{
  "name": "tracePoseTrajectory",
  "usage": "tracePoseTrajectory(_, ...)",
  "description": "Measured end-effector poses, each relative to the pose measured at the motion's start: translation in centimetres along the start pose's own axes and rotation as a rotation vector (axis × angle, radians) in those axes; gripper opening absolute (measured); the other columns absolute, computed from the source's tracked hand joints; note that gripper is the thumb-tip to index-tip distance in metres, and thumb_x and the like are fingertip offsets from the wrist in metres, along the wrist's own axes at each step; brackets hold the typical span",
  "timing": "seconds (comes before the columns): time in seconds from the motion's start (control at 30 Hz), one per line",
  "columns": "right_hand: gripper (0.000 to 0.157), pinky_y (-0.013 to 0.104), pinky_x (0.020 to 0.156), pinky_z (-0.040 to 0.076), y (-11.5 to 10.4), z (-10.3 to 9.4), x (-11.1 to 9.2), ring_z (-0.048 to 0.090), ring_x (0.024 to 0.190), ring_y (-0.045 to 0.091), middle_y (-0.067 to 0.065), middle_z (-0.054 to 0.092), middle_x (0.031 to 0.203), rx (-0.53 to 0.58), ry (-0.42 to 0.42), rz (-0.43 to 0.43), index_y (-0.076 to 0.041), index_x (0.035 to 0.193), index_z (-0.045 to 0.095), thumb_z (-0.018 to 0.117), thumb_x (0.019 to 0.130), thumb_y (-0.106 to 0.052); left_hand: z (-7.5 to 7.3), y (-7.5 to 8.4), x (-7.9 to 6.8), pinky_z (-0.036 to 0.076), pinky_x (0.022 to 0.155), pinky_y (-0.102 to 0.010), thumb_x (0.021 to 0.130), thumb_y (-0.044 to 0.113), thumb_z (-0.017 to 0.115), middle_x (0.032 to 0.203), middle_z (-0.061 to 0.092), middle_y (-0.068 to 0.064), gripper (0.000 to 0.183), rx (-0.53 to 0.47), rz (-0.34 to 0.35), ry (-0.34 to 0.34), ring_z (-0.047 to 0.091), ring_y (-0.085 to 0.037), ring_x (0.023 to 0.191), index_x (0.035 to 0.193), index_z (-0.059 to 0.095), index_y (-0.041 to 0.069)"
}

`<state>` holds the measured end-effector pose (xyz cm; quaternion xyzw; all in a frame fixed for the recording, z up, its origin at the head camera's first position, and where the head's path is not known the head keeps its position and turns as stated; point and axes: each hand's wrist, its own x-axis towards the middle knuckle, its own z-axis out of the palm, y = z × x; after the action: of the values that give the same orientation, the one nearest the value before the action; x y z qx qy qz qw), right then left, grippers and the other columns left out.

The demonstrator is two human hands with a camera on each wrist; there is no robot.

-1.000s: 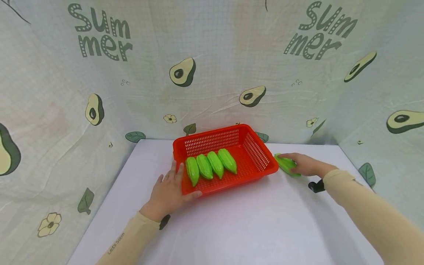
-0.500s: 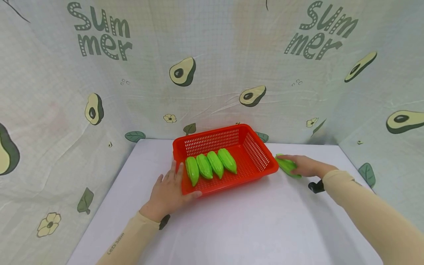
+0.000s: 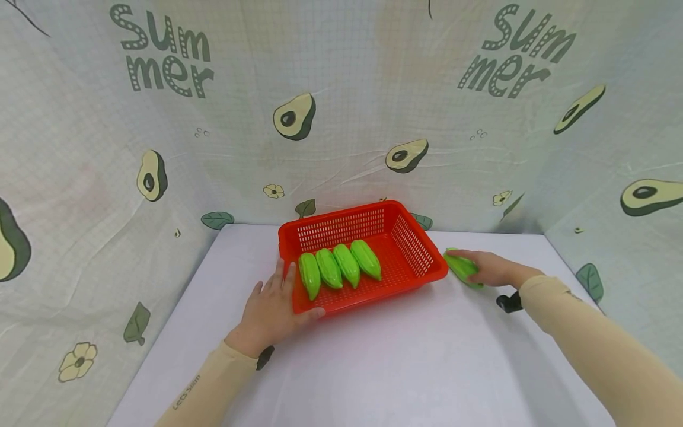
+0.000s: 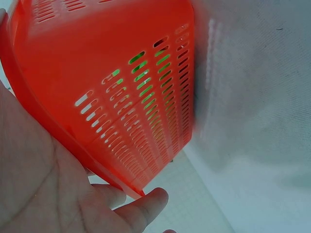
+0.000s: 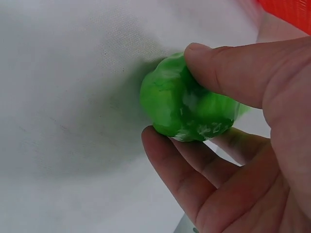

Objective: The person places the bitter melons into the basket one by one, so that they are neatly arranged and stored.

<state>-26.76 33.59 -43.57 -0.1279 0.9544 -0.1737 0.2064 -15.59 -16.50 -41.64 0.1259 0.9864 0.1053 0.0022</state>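
A red plastic basket (image 3: 392, 261) with slotted walls stands at the table's middle back. Several glossy green ridged fruits (image 3: 329, 268), star fruits by their look, lie side by side in its left part. My left hand (image 3: 269, 314) rests on the basket's left front corner, fingers spread and straight. In the left wrist view the palm (image 4: 43, 189) is against the rim. Right of the basket, my right hand (image 3: 493, 268) holds another green star fruit (image 3: 461, 268) on the table. The right wrist view has thumb and fingers on opposite sides of this lobed fruit (image 5: 167, 97).
The white tabletop (image 3: 405, 362) extends in front of the basket. Behind it and along both sides hangs a pale cloth (image 3: 341, 166) printed with avocados. Black wrist straps (image 3: 510, 301) show beneath the beige sleeves.
The right hand and the star fruit it holds have shifted very slightly on the table. The left hand and basket stay put.
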Motion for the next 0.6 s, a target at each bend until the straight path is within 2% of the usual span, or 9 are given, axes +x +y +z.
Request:
tracePoseTrajectory(0.27,0.076,0.066,0.093,0.043,-0.08,0.15,-0.11,0.043,0.117,0.043,0.027,0.044,0.143,0.011,0.012,0.019,-0.021,0.156,0.036,0.073,0.090,-0.012,0.02,-0.04,-0.06,0.028,0.109,-0.066,0.079,0.088,0.043,0.161,0.015,-0.027,0.120,-0.001,0.002,0.005,0.029,-0.044,0.143,0.157,0.020,-0.001)
tracePoseTrajectory(0.6,0.075,0.066,0.092,0.043,-0.23,0.19,-0.37,0.045,0.115,0.043,0.029,0.045,0.140,0.010,0.023,0.015,-0.020,0.156,0.036,0.073,0.090,-0.013,0.11,-0.13,-0.03,0.027,0.109,-0.065,0.079,0.088,0.042,0.161,0.015,-0.026,0.120,0.003,0.003,0.004,0.029,-0.042,0.143,0.157,0.020,0.000)
